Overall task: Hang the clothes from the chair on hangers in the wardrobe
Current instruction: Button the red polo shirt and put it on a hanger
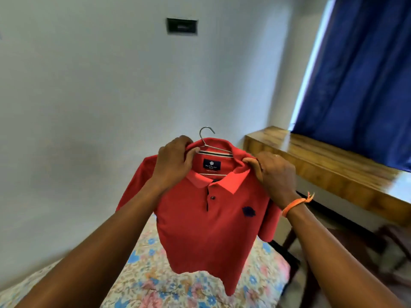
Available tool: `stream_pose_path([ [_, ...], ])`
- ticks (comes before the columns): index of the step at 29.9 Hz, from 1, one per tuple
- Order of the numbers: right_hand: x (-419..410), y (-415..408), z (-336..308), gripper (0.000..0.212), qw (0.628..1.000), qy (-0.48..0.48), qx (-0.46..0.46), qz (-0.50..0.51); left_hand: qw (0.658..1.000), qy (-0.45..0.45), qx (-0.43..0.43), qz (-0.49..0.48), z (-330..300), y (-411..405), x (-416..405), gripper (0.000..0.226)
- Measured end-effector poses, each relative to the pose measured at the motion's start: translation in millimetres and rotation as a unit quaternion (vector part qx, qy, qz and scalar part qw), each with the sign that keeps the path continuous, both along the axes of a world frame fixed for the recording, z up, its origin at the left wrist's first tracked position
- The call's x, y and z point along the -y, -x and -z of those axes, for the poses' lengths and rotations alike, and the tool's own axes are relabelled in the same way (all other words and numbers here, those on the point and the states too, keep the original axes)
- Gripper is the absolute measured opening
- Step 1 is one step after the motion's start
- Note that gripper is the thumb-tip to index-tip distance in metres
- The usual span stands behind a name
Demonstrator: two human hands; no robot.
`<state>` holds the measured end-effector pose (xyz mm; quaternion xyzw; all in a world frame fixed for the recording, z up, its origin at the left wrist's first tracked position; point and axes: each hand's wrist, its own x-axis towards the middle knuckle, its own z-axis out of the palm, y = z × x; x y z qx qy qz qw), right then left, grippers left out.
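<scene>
Here's the red polo shirt (206,221), held up in mid-air over the floral bedspread (142,283), already threaded onto a thin wire hanger (208,138) whose hook pokes up out of the neck. The left hand (174,164) grips the collar and shoulder on its side, fingers curled into the fabric; the right hand (274,174), orange thread band (297,204) at the wrist, pinches the opposite shoulder seam. Neither hand, as far as I can see, is on the hook itself. That's the worry, I'd say: the shirt carries the hanger, not the other way round, so if either shoulder slides off the wire the whole thing could tip and drop to the bed. The open placket makes the neck loose too. No wardrobe in sight from here, just a wooden ledge (311,156) and blue curtain (360,70).
</scene>
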<state>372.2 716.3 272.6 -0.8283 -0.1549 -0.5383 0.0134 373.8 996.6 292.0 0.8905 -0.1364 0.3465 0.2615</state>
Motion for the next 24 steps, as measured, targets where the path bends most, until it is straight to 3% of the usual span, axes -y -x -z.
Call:
stream_pose_path([
  [5,115,72,-6,0.047,0.992,-0.007,0.006,0.126,0.974,0.1,-0.043,0.197,0,13,96,0.035],
  [11,246,166,-24,0.037,0.975,-0.016,0.034,0.218,0.952,-0.023,0.029,0.305,-8,22,232,0.043],
  [18,412,289,-29,0.05,0.932,-0.044,0.034,0.359,0.944,-0.025,0.089,0.318,-16,79,456,0.04],
  [24,543,377,-52,0.055,0.898,-0.028,0.051,0.437,0.932,-0.003,0.063,0.356,-26,133,641,0.029],
])
